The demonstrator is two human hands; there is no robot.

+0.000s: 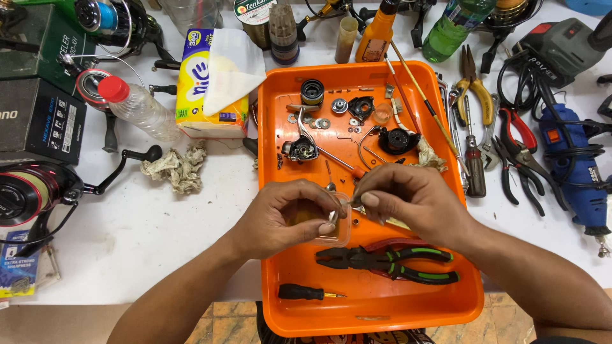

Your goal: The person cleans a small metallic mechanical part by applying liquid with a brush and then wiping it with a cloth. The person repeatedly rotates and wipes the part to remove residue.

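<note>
Key relation: a small metal part is being pinched between the two hands above the near half of the orange tray; it is lying to the right of the left hand and to the left of the right hand, so both are being kept about equally near.
Long axis: the part is being held roughly upright, slightly tilted; its full length cannot be told, since fingers are covering much of it.
Left hand: it is being curled around a small clear plastic cup, with thumb and forefinger being closed on the lower end of the metal part.
Right hand: its fingertips are being pressed together on something thin at the part's upper end; whether that is a tool or a second piece cannot be told.
Look of the part: it is showing as silvery, slim and shiny, very small against the fingers.
Place: the part is being held just above the clear cup, over the tray's floor, not resting on it.
Nearby in the tray: black-and-green pliers are lying just below the hands, a short black screwdriver nearer the front rim, and a stripped reel body with washers and black housings towards the far end.
Outside the tray: a crumpled rag is lying to the left, hand tools to the right.
</note>
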